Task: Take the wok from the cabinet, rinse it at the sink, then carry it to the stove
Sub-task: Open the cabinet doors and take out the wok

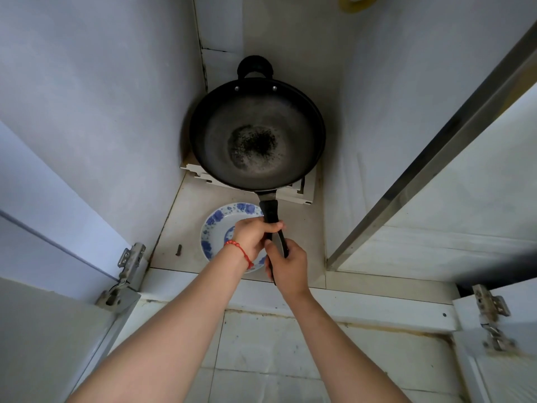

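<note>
A black wok [257, 135] with a dark scorched centre sits inside the open cabinet [186, 199], its loop handle toward the back. Its long black handle [270, 212] points toward me. My left hand [251, 237], with a red bead bracelet on the wrist, grips the handle further up. Just behind it, my right hand [289, 264] grips the handle's end. The wok's bowl is over a white slotted rack [302, 191]; I cannot tell whether it rests on it or is lifted.
A blue-and-white patterned plate [216, 225] lies on the cabinet floor under my left hand. A small dark bolt [178, 250] lies to its left. Both cabinet doors stand open with metal hinges [128, 267] at the sides. White tiled floor lies below.
</note>
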### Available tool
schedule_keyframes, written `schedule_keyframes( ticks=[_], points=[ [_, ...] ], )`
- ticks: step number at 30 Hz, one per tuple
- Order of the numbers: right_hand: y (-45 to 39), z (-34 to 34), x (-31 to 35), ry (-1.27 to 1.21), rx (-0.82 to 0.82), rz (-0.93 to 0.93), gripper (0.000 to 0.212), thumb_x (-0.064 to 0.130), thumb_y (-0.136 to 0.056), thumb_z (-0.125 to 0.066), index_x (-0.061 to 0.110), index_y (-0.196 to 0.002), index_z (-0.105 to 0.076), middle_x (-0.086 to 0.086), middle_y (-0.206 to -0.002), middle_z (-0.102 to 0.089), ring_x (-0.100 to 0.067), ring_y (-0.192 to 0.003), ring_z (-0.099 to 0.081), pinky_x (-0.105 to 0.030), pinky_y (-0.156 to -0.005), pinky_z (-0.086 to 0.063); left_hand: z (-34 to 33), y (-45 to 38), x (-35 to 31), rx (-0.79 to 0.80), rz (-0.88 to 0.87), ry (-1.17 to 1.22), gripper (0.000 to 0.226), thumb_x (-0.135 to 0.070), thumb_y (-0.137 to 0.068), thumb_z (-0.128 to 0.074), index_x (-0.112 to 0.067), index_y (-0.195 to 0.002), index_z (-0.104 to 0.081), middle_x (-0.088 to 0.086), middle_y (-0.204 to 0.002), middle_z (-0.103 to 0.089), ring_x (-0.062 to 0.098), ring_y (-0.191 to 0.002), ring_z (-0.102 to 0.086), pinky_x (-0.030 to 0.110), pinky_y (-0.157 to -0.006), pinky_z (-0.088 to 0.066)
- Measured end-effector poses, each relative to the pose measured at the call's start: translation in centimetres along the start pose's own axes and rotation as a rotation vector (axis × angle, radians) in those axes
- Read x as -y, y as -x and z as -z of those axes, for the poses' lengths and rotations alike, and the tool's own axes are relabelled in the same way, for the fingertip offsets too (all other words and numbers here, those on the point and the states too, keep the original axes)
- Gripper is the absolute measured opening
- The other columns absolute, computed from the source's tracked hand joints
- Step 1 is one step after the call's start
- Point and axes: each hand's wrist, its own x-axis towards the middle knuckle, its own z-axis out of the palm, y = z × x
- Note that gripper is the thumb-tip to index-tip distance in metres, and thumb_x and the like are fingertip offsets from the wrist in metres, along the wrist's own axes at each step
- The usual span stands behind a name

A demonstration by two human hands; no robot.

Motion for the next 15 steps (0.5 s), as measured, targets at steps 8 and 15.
schedule_keyframes(
  ticks=[8,15],
  points=[
    [1.1,0.3,0.9,0.006,-0.015,0.064,0.021,0.006,-0.087,-0.054,0.004,-0.066,-0.053,-0.006,-0.048,-0.049,-0.009,-0.033,-0.042,-0.018,-0.035,-0.035,-0.2,1.3,-0.2,0.046,-0.009,0.051,0.016,0.001,-0.078,-0.06,0.004,-0.094,-0.061,0.009,-0.074,-0.064,0.013,-0.065,-0.065,0.02,-0.055,-0.052],
    [5.8,1.0,3.6,0.039,-0.005,0.049,0.017,0.007,-0.086,-0.056,0.0,-0.071,-0.055,-0.006,-0.049,-0.048,-0.009,-0.034,-0.041,-0.019,-0.036,-0.034,-0.6,6.9,-0.3,-0.02,-0.066,0.075,0.015,0.004,-0.076,-0.061,0.003,-0.09,-0.065,0.005,-0.066,-0.069,0.015,-0.069,-0.066,0.024,-0.072,-0.055]
  ],
)
